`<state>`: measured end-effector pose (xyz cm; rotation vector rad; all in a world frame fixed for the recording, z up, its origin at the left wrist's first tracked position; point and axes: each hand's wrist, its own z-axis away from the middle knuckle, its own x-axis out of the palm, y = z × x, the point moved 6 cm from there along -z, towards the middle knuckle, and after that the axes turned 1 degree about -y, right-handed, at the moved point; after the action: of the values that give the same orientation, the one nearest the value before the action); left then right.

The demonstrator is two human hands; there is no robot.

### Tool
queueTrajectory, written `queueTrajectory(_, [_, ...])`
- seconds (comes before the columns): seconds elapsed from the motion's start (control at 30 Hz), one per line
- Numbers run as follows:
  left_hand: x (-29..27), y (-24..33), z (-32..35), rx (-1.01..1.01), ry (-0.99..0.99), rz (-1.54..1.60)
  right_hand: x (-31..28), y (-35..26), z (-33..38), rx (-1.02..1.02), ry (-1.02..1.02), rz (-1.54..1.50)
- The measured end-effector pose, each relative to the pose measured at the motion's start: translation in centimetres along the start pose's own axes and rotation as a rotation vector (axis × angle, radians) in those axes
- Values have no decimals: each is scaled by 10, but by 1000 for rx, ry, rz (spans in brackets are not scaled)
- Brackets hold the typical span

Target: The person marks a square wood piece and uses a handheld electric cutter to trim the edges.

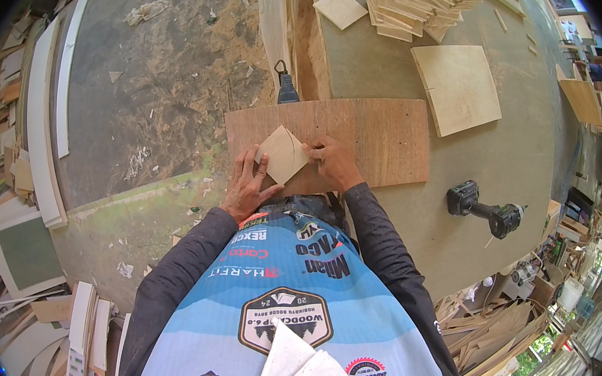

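A small square of pale plywood (282, 159) lies turned cornerwise on a reddish-brown board (381, 143). A dark curved line crosses its upper right part. My left hand (246, 184) grips the square's left and lower edges, forefinger on its face and thumb at the bottom corner. At the right corner, my right hand (334, 162) has its fingers drawn together in a pinch. Whatever sits between those fingertips, if anything, is too small to make out. Just beyond the board's far edge is a black object with a metal hook (287, 89).
A cordless drill (484, 208) lies on the grey worktop to the right. Beyond the board are a larger plywood panel (457, 88) and a heap of plywood squares (412, 9). Sawdust and scraps cover the surface at left (183, 61). Offcuts (493, 337) pile up at lower right.
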<state>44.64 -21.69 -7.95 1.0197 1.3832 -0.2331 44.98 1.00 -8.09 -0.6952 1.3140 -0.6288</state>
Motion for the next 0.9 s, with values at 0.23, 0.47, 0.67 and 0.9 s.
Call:
queueTrajectory(0.23, [0, 0, 0, 5, 13, 1, 2, 3, 0, 15, 15, -23])
queueTrajectory(0.47, [1, -1, -1, -5, 4, -1, 3, 4, -2, -2, 12, -8])
queueTrajectory(0.67, [-1, 0, -2, -2, 3, 9, 5, 10, -3, -17, 18, 22])
queueTrajectory(0.9, [-1, 0, -2, -6, 6, -7, 1, 4, -4, -44, 31, 36])
